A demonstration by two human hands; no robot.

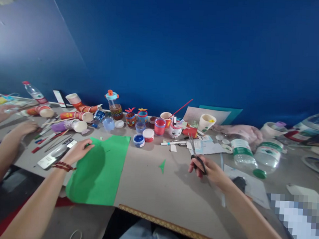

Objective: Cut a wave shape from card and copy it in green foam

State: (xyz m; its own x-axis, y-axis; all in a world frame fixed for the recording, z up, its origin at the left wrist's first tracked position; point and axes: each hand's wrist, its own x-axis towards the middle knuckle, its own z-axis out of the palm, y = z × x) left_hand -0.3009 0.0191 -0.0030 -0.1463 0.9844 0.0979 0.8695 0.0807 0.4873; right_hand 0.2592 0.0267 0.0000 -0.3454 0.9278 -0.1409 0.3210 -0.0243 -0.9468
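My left hand, with a bead bracelet on the wrist, has its fingers closed at the upper left edge of a large green paper sheet. The sheet lies on the grey table, its left side curving near the table's edge. Raised over the table at the right, my right hand grips a pair of black-handled scissors, blades pointing up and away. A small pointed green paper scrap lies between the sheet and the scissors.
Paint jars, decorated cups and a drink bottle line the back by the blue wall. Two plastic bottles lie at the right. Another person's arms reach in from the left, near pens and a phone.
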